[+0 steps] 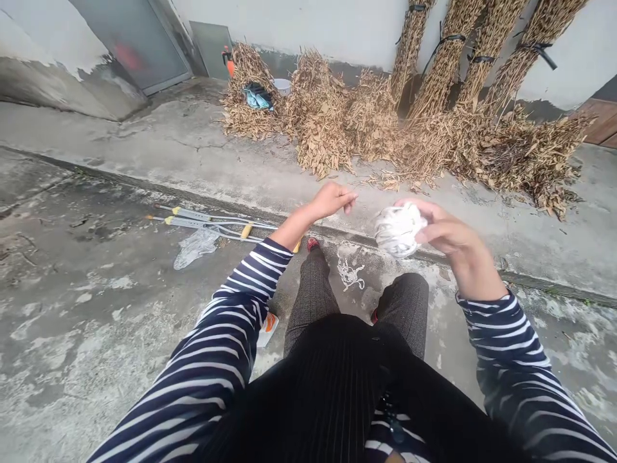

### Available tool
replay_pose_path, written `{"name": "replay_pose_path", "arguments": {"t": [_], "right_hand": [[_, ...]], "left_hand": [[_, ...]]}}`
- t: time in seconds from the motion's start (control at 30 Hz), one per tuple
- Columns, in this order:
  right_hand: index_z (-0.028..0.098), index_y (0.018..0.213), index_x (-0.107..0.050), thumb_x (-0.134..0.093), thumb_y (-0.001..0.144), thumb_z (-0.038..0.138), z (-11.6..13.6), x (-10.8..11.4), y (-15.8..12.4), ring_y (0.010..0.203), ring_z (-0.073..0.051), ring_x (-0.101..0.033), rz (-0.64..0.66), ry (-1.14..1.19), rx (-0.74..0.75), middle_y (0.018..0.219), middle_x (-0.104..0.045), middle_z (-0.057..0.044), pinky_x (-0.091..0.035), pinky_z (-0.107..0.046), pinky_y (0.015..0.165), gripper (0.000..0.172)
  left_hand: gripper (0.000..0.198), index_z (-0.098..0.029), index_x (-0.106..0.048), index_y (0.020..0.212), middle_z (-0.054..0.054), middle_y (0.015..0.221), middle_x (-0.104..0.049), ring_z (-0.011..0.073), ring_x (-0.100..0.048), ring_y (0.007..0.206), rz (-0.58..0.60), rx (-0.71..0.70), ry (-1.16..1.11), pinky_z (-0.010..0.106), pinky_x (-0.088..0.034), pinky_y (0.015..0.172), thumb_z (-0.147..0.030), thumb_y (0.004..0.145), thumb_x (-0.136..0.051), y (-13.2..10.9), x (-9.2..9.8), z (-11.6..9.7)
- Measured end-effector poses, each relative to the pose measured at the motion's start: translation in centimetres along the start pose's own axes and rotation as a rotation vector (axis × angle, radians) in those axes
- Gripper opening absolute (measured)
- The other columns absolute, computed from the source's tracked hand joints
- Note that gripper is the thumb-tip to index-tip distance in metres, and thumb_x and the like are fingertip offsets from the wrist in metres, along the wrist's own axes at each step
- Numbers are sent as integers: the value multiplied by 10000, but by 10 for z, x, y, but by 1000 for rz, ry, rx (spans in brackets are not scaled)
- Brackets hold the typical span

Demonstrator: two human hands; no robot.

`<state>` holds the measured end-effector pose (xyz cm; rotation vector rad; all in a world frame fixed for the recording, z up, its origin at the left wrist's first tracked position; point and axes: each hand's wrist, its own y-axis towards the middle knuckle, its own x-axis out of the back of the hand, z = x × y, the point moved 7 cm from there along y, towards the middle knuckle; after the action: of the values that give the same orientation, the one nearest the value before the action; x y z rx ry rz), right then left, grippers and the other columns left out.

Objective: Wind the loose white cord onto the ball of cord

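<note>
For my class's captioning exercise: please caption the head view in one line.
Right hand holding a white cord ball, left hand curled beside it, dry stalks along the wall.

Tied bundles of dried stalks (494,38) lean on the wall (328,26), 2 o'clock. Loose dried plants (328,122) lie heaped, 12 o'clock; blue cloth (258,98) rests on them, 11 o'clock. Orange object (230,66), perhaps a bottle, shows behind, partly hidden. Crutches (187,223) lie on concrete (120,289), 9 o'clock, clear plastic bag (195,247) just beside.
</note>
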<state>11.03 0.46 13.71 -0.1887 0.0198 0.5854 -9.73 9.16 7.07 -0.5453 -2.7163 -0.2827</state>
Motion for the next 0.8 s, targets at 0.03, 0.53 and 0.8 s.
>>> {"name": "replay_pose_path", "arguments": {"t": [0.03, 0.53, 0.8], "right_hand": [[205, 1062, -709, -884, 496, 175, 10, 0, -3, 874, -182, -697, 5, 26, 57, 1031, -720, -39, -629, -274, 715, 593], [134, 1269, -661, -794, 701, 288, 53, -4, 21, 664, -150, -677, 12, -119, -75, 969, -722, -89, -586, -247, 495, 602], [180, 1008, -657, -886, 612, 356, 95, -30, 32, 897, -243, -705, -83, -106, 57, 940, -715, -83, -641, -307, 590, 490]], "left_hand": [[399, -138, -702, 662, 19, 536, -664, 116, -616, 559, 31, 37, -75, 287, -532, 800, -407, 955, -668, -4, -7, 6], [387, -169, -762, 1163, 95, 1085, -787, 250, -733, 1090, -128, -211, -405, 384, -629, 862, -455, 902, -756, -15, -25, -69], [317, -135, -717, 878, 50, 833, -741, 115, -688, 703, -218, -50, -594, 275, -595, 697, -449, 899, -755, -25, -25, -39]]}}
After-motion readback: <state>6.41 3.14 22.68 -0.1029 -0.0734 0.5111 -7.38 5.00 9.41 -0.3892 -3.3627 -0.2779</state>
